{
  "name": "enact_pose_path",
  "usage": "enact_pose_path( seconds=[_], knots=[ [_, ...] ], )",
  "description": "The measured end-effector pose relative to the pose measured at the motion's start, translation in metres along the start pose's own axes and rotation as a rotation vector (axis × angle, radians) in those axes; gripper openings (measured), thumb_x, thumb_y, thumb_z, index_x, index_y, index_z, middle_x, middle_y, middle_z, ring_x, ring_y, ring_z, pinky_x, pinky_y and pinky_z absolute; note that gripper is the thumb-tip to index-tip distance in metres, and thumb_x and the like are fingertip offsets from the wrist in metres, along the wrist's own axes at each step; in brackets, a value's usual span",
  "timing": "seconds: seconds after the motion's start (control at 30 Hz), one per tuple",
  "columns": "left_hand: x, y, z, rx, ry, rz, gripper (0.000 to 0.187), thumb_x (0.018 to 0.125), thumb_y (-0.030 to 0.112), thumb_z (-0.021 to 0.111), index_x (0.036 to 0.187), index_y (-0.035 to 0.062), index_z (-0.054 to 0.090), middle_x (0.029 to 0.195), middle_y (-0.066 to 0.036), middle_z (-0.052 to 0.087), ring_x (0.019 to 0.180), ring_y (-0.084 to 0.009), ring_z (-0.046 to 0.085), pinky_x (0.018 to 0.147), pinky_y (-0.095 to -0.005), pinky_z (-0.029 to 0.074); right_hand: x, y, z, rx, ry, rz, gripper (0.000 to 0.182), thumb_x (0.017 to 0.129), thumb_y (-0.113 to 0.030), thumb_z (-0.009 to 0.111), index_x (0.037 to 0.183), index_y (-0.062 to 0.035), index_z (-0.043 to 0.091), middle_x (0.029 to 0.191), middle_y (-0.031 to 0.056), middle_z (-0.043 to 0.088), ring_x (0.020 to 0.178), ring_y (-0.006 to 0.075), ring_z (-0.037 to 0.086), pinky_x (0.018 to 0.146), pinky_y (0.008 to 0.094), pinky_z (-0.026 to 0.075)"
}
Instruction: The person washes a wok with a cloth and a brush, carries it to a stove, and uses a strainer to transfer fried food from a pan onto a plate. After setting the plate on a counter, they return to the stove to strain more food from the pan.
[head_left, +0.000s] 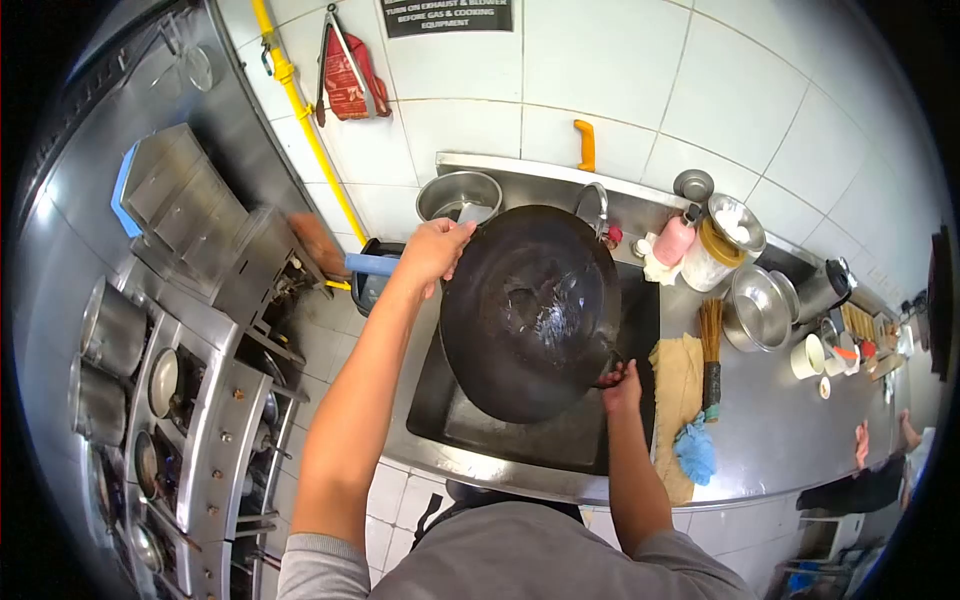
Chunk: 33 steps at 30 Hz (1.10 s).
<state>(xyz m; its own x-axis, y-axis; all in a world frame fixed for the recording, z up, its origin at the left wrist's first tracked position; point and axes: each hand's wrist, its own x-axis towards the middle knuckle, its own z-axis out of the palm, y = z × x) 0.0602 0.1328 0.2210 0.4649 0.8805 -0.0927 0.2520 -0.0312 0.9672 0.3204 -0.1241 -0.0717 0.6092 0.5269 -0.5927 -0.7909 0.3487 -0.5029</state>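
Observation:
A large dark wok is over the sink, its inside wet and shining under the light. My left hand is closed at the wok's upper left rim, its fingertips partly hidden. A small grey flat piece shows just past those fingers. Beside the left wrist a blue handle sticks out to the left. My right hand grips the loop handle at the wok's lower right. Behind the wok stands the curved tap, and a steel pot sits at the back left.
On the right counter lie a tan cloth, a bamboo brush and a blue cloth. Steel bowls and a pink soap bottle stand farther back. A stove with pans runs along the left. Another person's hand shows far right.

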Motion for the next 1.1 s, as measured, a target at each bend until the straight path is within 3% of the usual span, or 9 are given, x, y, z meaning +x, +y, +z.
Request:
enact_pose_path(
  seconds=[0.13, 0.23, 0.43, 0.5, 0.57, 0.63, 0.77, 0.97, 1.1],
  knots=[
    [-0.033, 0.042, 0.018, 0.114, 0.043, 0.101, 0.036, 0.084, 0.028, 0.063, 0.062, 0.0059, 0.046, 0.052, 0.002, 0.041, 0.046, -0.0074, 0.038, 0.042, -0.0260, 0.030, 0.005, 0.065, -0.005, 0.057, 0.021, 0.099, 0.039, 0.092, -0.044, 0.049, 0.072, -0.0099, 0.045, 0.056, 0.0022, 0.037, 0.056, 0.0190, 0.041, 0.065, 0.0372, 0.043],
    [-0.057, 0.065, 0.026, 0.354, 0.080, 0.214, 0.037, 0.082, 0.028, 0.065, 0.060, 0.0042, 0.045, 0.051, 0.002, 0.040, 0.050, -0.0066, 0.035, 0.046, -0.0261, 0.030, -0.005, 0.099, -0.002, 0.022, -0.111, 0.172, 0.042, 0.092, -0.045, 0.047, 0.070, -0.0096, 0.042, 0.058, 0.0043, 0.040, 0.058, 0.0210, 0.042, 0.066, 0.0390, 0.044],
    [-0.083, 0.100, 0.028, 0.504, 0.142, 0.348, 0.032, 0.080, 0.023, 0.066, 0.064, 0.0016, 0.050, 0.051, 0.002, 0.040, 0.051, -0.0055, 0.035, 0.046, -0.0270, 0.032, -0.024, 0.118, 0.013, -0.098, -0.132, 0.564, 0.042, 0.094, -0.043, 0.043, 0.073, -0.0075, 0.046, 0.064, 0.0053, 0.046, 0.059, 0.0225, 0.048, 0.065, 0.0378, 0.047],
    [-0.082, 0.110, 0.018, 0.580, 0.219, 0.373, 0.030, 0.079, 0.022, 0.067, 0.065, 0.0005, 0.051, 0.051, 0.001, 0.041, 0.051, -0.0059, 0.035, 0.047, -0.0273, 0.033, -0.022, 0.116, 0.024, -0.270, -0.388, 0.567, 0.037, 0.095, -0.038, 0.045, 0.076, -0.0066, 0.050, 0.068, 0.0060, 0.051, 0.062, 0.0212, 0.053, 0.065, 0.0366, 0.048],
    [-0.083, 0.123, 0.005, 0.639, 0.261, 0.354, 0.025, 0.080, 0.019, 0.067, 0.068, 0.0019, 0.053, 0.058, 0.006, 0.044, 0.056, -0.0030, 0.038, 0.051, -0.0231, 0.032, -0.006, 0.112, 0.028, -0.388, -0.418, 0.586, 0.027, 0.094, -0.030, 0.049, 0.083, -0.0057, 0.053, 0.075, 0.0069, 0.056, 0.067, 0.0194, 0.056, 0.064, 0.0359, 0.050],
    [-0.088, 0.132, -0.013, 0.673, 0.296, 0.313, 0.023, 0.081, 0.019, 0.065, 0.070, 0.0017, 0.056, 0.060, 0.006, 0.049, 0.057, -0.0022, 0.041, 0.050, -0.0217, 0.033, 0.004, 0.094, 0.042, -0.528, -0.431, 0.531, 0.018, 0.091, -0.023, 0.054, 0.089, -0.0051, 0.054, 0.078, 0.0067, 0.058, 0.069, 0.0191, 0.058, 0.063, 0.0355, 0.051],
    [-0.117, 0.150, -0.042, 0.681, 0.442, 0.278, 0.020, 0.082, 0.019, 0.065, 0.072, 0.0027, 0.059, 0.060, 0.005, 0.050, 0.055, -0.0027, 0.042, 0.049, -0.0212, 0.032, 0.046, 0.066, 0.082, -0.400, -0.523, 0.443, 0.017, 0.088, -0.017, 0.058, 0.100, -0.0064, 0.055, 0.078, 0.0050, 0.058, 0.067, 0.0177, 0.057, 0.065, 0.0340, 0.052],
    [-0.199, 0.176, -0.095, 0.751, 0.905, 0.181, 0.021, 0.081, 0.025, 0.065, 0.070, 0.0087, 0.057, 0.057, 0.007, 0.040, 0.049, -0.0040, 0.035, 0.044, -0.0230, 0.023, 0.094, 0.024, 0.168, -0.342, -0.487, 0.181, 0.022, 0.087, -0.017, 0.061, 0.106, -0.0083, 0.055, 0.080, 0.0042, 0.058, 0.075, 0.0179, 0.057, 0.071, 0.0335, 0.051],
    [-0.294, 0.158, -0.190, 0.618, 1.038, 0.202, 0.015, 0.089, 0.022, 0.057, 0.078, 0.0126, 0.054, 0.055, 0.011, 0.030, 0.044, 0.0012, 0.023, 0.040, -0.0186, 0.014, 0.123, 0.018, 0.196, -0.293, -0.477, 0.051, 0.017, 0.088, -0.024, 0.061, 0.093, -0.0090, 0.054, 0.065, -0.0001, 0.052, 0.054, 0.0107, 0.049, 0.048, 0.0253, 0.043]
  ],
)
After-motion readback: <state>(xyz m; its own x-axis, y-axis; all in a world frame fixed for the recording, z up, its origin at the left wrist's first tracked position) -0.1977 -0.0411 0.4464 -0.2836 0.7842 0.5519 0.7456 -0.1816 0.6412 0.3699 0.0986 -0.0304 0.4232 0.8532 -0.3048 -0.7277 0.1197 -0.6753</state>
